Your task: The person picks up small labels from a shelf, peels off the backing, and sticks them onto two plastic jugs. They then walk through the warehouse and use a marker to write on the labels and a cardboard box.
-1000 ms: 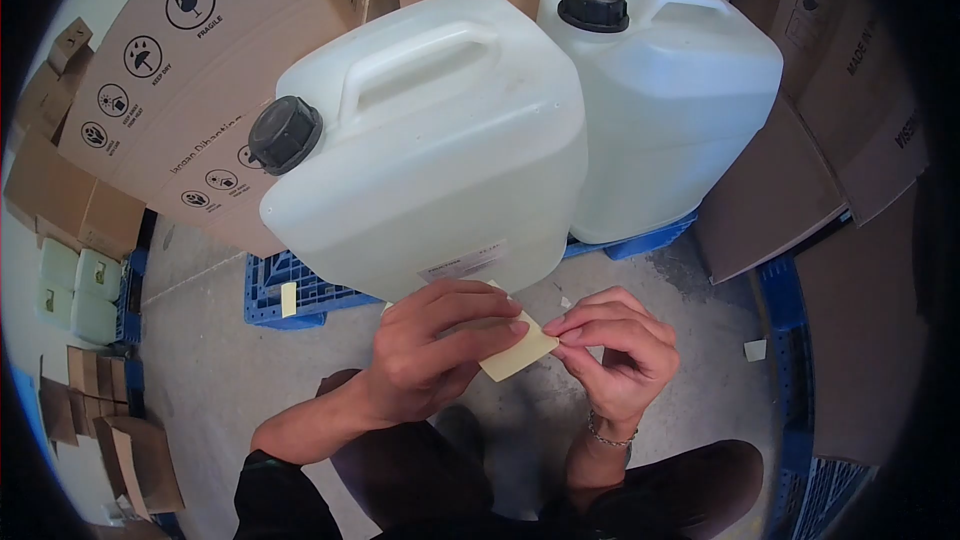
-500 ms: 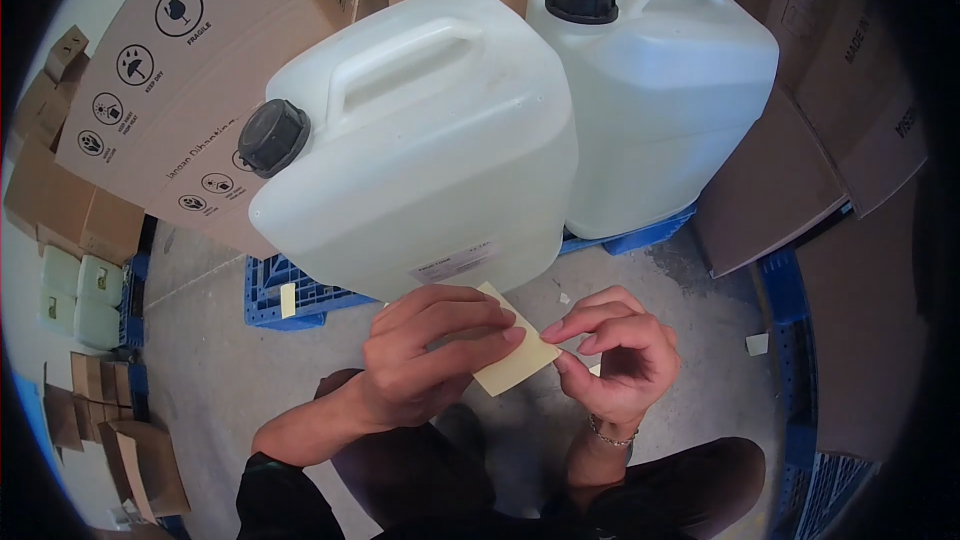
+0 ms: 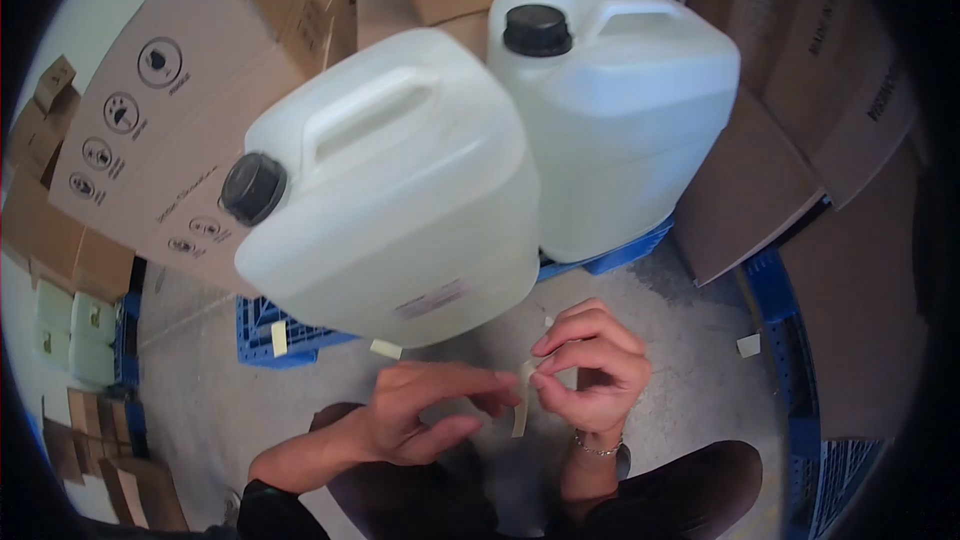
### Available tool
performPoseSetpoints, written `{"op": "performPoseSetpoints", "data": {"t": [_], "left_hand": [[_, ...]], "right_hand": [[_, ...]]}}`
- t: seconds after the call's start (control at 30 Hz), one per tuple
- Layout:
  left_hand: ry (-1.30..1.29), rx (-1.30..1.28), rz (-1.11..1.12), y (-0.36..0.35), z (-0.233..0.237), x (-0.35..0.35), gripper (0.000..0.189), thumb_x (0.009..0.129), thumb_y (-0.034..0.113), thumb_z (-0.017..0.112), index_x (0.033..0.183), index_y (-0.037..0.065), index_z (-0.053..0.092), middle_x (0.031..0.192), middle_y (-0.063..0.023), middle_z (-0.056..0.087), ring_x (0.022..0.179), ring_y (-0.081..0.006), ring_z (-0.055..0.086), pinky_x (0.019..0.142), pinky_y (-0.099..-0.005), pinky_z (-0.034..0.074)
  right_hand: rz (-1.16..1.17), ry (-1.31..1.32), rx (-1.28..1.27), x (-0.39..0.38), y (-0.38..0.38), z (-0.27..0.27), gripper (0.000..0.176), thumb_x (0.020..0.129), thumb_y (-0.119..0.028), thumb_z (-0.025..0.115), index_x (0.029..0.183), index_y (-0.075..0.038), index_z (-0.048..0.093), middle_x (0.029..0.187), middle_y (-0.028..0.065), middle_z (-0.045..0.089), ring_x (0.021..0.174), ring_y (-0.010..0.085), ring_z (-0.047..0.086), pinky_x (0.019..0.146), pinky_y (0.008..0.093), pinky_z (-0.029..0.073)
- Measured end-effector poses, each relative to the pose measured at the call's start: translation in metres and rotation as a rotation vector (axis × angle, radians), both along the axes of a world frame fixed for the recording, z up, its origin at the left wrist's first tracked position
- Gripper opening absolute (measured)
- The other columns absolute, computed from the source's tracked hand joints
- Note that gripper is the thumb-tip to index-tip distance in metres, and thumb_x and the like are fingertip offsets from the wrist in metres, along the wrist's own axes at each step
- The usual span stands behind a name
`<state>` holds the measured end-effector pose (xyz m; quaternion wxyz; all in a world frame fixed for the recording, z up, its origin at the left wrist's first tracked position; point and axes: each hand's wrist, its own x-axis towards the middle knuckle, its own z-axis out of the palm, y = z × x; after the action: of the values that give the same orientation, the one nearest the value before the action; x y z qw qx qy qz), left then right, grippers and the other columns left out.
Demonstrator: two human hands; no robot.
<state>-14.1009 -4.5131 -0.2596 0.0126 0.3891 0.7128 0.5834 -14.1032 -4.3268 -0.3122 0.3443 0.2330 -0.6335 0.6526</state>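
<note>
Head: two black-capped jerrycans (image 3: 400, 210), one slip (image 3: 521, 410) in right hand (image 3: 597, 372).

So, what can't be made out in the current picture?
All in the head view:
- Yellow slip: its full face, turned nearly edge-on.
- Left hand: whether it touches the slip; fingertips blurred.
- Label: wording, too small and blurred.
- Rear jerrycan: lower left side, hidden by the front jerrycan.
</note>
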Motion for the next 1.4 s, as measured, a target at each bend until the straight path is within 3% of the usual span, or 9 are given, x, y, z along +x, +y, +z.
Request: {"op": "performPoseSetpoints", "data": {"t": [0.1, 0.3, 0.37, 0.43, 0.47, 0.6, 0.73, 1.0, 1.4], "left_hand": [[0.170, -0.182, 0.045, 0.005, -0.004, -0.005, 0.038, 0.073, 0.002, 0.070, 0.109, 0.001, 0.060, 0.075, -0.0092, 0.064, 0.063, -0.0204, 0.063, 0.055, -0.0282, 0.050], [0.295, -0.210, 0.179, 0.001, -0.005, -0.008, 0.020, 0.070, -0.001, 0.070, 0.088, 0.002, 0.064, 0.074, -0.0092, 0.063, 0.064, -0.0178, 0.061, 0.054, -0.0261, 0.047], [0.261, -0.269, 0.173, -0.002, -0.004, -0.005, 0.016, 0.068, -0.003, 0.070, 0.082, 0.002, 0.064, 0.078, -0.0111, 0.062, 0.066, -0.0178, 0.061, 0.056, -0.0251, 0.046], [0.285, -0.183, 0.469, -0.011, -0.002, -0.014, 0.014, 0.070, -0.007, 0.067, 0.080, 0.002, 0.062, 0.087, -0.0100, 0.058, 0.065, -0.0133, 0.056, 0.055, -0.0218, 0.045], [0.169, -0.122, 0.501, -0.015, -0.003, -0.015, 0.013, 0.070, -0.007, 0.064, 0.078, 0.002, 0.060, 0.092, -0.0109, 0.054, 0.072, -0.0139, 0.054, 0.064, -0.0237, 0.045], [-0.085, -0.263, 0.012, 0.002, -0.004, -0.022, 0.010, 0.073, -0.001, 0.066, 0.079, 0.003, 0.059, 0.101, -0.0115, 0.056, 0.091, -0.0205, 0.056, 0.081, -0.0308, 0.044], [-0.023, -0.445, -0.367, 0.077, -0.006, -0.042, 0.006, 0.079, 0.005, 0.063, 0.081, 0.004, 0.058, 0.115, -0.0117, 0.055, 0.103, -0.0238, 0.054, 0.087, -0.0341, 0.043], [0.023, -0.275, -0.189, 0.169, -0.027, -0.098, 0.007, 0.081, 0.008, 0.062, 0.083, 0.002, 0.058, 0.125, -0.0136, 0.050, 0.116, -0.0256, 0.047, 0.099, -0.0362, 0.034], [-0.062, -0.188, 0.018, 0.177, -0.039, -0.119, 0.008, 0.082, 0.009, 0.061, 0.083, 0.002, 0.058, 0.127, -0.0183, 0.048, 0.124, -0.0266, 0.040, 0.103, -0.0364, 0.029]], "right_hand": [[0.065, -0.050, -0.001, 0.000, -0.004, 0.001, 0.018, 0.054, 0.003, 0.073, 0.068, -0.004, 0.064, 0.078, 0.0062, 0.062, 0.069, 0.0185, 0.058, 0.060, 0.0274, 0.045], [0.146, -0.093, -0.046, -0.004, -0.004, -0.008, 0.017, 0.056, 0.005, 0.071, 0.068, -0.001, 0.061, 0.077, 0.0086, 0.060, 0.069, 0.0191, 0.057, 0.062, 0.0296, 0.044], [0.141, -0.152, -0.168, -0.004, 0.018, -0.024, 0.020, 0.060, 0.005, 0.069, 0.077, 0.001, 0.059, 0.078, 0.0082, 0.060, 0.069, 0.0181, 0.057, 0.065, 0.0286, 0.045], [-0.088, -0.240, -0.382, -0.011, 0.055, -0.038, 0.019, 0.069, 0.005, 0.068, 0.086, 0.000, 0.060, 0.082, 0.0057, 0.061, 0.075, 0.0133, 0.057, 0.069, 0.0263, 0.047], [-0.119, -0.309, -0.436, -0.016, 0.081, -0.048, 0.018, 0.073, 0.003, 0.067, 0.088, 0.000, 0.059, 0.083, 0.0053, 0.061, 0.075, 0.0124, 0.057, 0.070, 0.0256, 0.046], [-0.119, -0.297, -0.552, -0.045, 0.151, -0.070, 0.012, 0.081, -0.003, 0.063, 0.092, 0.002, 0.060, 0.082, 0.0040, 0.060, 0.073, 0.0102, 0.054, 0.069, 0.0231, 0.043], [0.023, -0.315, -0.599, -0.090, 0.156, -0.069, 0.013, 0.081, -0.007, 0.065, 0.090, 0.001, 0.062, 0.078, 0.0031, 0.060, 0.071, 0.0093, 0.054, 0.066, 0.0230, 0.043], [-0.049, -0.383, -0.572, -0.119, 0.164, -0.076, 0.014, 0.079, -0.010, 0.068, 0.087, 0.001, 0.064, 0.075, 0.0020, 0.061, 0.065, 0.0072, 0.051, 0.059, 0.0220, 0.041], [-0.185, -0.472, -0.542, -0.123, 0.161, -0.067, 0.015, 0.078, -0.010, 0.070, 0.086, 0.000, 0.064, 0.074, 0.0003, 0.060, 0.066, 0.0049, 0.051, 0.057, 0.0192, 0.040]]}}
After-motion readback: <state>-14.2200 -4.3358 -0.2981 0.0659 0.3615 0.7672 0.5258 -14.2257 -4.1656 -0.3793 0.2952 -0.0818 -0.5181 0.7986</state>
